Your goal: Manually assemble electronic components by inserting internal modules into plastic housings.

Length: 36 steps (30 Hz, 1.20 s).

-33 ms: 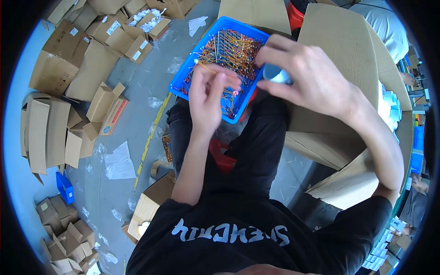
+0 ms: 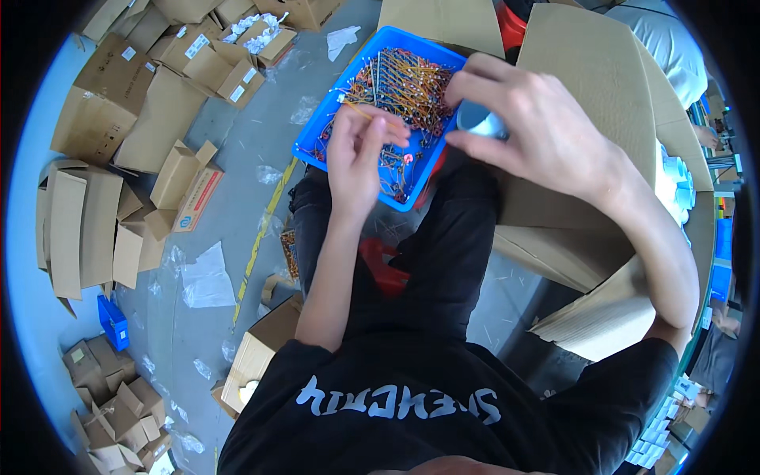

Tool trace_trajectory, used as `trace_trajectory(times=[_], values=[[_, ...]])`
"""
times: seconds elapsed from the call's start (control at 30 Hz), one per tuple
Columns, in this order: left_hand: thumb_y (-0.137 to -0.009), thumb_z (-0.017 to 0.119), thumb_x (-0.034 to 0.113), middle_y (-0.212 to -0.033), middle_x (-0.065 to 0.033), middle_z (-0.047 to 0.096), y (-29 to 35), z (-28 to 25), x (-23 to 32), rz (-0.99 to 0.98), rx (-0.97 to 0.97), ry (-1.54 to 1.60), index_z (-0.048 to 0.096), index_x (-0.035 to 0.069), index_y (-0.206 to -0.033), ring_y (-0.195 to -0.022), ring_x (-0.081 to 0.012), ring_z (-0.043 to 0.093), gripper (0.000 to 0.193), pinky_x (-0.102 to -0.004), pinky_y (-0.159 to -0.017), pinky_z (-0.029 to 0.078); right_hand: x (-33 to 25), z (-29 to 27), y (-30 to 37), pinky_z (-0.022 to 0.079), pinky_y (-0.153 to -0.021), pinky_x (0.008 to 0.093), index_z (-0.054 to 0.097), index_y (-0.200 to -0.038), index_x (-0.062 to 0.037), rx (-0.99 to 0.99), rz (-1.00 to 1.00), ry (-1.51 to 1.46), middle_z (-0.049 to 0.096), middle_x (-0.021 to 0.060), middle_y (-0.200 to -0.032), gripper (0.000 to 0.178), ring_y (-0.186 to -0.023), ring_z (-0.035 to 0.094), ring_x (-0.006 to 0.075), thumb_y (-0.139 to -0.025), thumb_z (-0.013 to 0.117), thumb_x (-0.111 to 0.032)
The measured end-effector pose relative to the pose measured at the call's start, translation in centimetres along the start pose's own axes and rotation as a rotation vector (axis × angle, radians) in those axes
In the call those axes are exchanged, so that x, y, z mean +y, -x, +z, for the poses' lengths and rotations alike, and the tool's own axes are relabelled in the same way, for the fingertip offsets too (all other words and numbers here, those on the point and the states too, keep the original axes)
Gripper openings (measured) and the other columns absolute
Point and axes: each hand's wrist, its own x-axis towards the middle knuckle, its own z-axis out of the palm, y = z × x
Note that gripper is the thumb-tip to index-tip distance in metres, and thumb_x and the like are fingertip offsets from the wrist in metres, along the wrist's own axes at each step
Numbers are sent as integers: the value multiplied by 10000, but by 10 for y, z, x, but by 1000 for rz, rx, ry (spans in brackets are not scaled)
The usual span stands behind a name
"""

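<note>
A blue plastic tray (image 2: 315, 131) rests across my thighs, holding a heap of thin orange-yellow wire leads with small dark and reddish ends. My left hand (image 2: 354, 162) is over the tray's near left part, thumb closed toward the fingers on a thin yellow wire lead (image 2: 358, 112) with a white tip. At the tray's right side, my right hand (image 2: 534, 119) curls its thumb and fingers around a pale blue cup-like cylinder (image 2: 484, 120), whose open end shows. The hand hides much of that cylinder.
A large open cardboard carton (image 2: 582, 87) stands close on my right, with several pale blue cylinders (image 2: 677, 178) beyond it. Cardboard boxes (image 2: 186, 178) pile up at the left. Plastic scraps and a white sheet (image 2: 207, 277) litter the floor. Another person's pale-clothed body (image 2: 661, 47) shows at upper right.
Both hands have shifted slightly upward in the picture. The pale blue cylinder has moved a little to the right, and more of its opening shows.
</note>
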Motion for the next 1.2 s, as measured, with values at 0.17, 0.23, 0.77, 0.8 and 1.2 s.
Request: trace_trajectory(times=[0.17,0.23,0.77,0.8,1.2], values=[[-970,514,78,-898,-142,645,-30,-44,-61,-115,102,-140,514,-24,-983,-751,-181,660,103,-297,-657,553,10,-3,-4,509,-724,397,602,-927,-18,175,179,66,621,150,-909,261,-789,636,349,-830,691,-243],[-948,562,90,-924,-148,655,-52,-54,-97,-278,-83,-420,538,-41,-966,-762,-183,672,135,-293,-635,554,12,-7,-4,507,-728,390,603,-912,-12,207,243,82,626,151,-881,265,-789,638,344,-834,688,-251],[-817,692,133,-996,-145,690,-68,-139,-185,-429,-485,-971,622,31,-1082,-875,-269,680,292,-362,-776,523,17,-31,-13,512,-736,413,610,-907,35,29,512,-140,636,226,-821,319,-816,650,368,-822,695,-261],[-817,692,133,-996,-145,690,-53,-146,-186,-446,-473,-974,622,31,-1082,-875,-269,680,292,-362,-776,523,17,-28,-13,512,-730,419,607,-912,34,23,429,-121,640,228,-825,325,-801,647,377,-828,687,-270],[-782,725,269,-871,-158,687,2,-80,-196,-132,-537,-1489,616,62,-1002,-863,-359,663,321,-463,-750,518,1,-26,-16,514,-701,439,579,-940,23,-63,277,145,627,233,-858,329,-782,635,406,-829,683,-269]])
